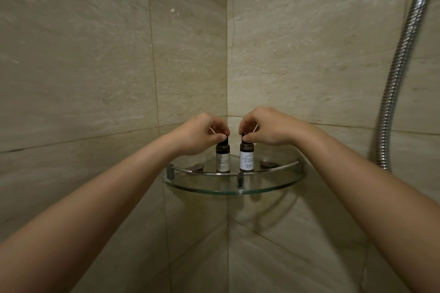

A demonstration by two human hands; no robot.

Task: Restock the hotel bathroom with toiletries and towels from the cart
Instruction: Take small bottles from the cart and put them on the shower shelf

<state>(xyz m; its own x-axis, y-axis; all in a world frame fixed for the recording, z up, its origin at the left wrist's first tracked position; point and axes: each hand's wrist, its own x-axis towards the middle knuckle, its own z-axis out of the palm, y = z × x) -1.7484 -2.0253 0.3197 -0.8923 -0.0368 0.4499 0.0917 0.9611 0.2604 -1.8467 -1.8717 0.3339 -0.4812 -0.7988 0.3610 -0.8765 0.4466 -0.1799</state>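
Head view of a tiled shower corner. The left hand (202, 134) pinches the dark cap of the left bottle (222, 159) between thumb and curled fingers. The right hand (269, 127) pinches the cap of the right bottle (247, 158) in the same way. Both bottles stand upright and side by side, close but apart, on the glass corner shelf (281, 181). They sit near its back, behind the chrome rail (273, 170) that follows the curved front edge. Their pale labels face the camera (the print is too small to read with confidence). Two round chrome mounts (269, 163) fix the shelf to the beige tiled walls (95, 54), and a ribbed metal shower hose (400, 66) hangs at the far right.

Progress, as a judgement: the shower's share of the toiletries looks nearly placed, since both bottles appear to rest on the glass with their bases level. The step is not closed while both hands grasp the caps; letting go, and perhaps squaring the labels, is what it lacks. No towels, cart or other bathroom fittings appear in view, so how much of the restocking is left cannot be told from here.
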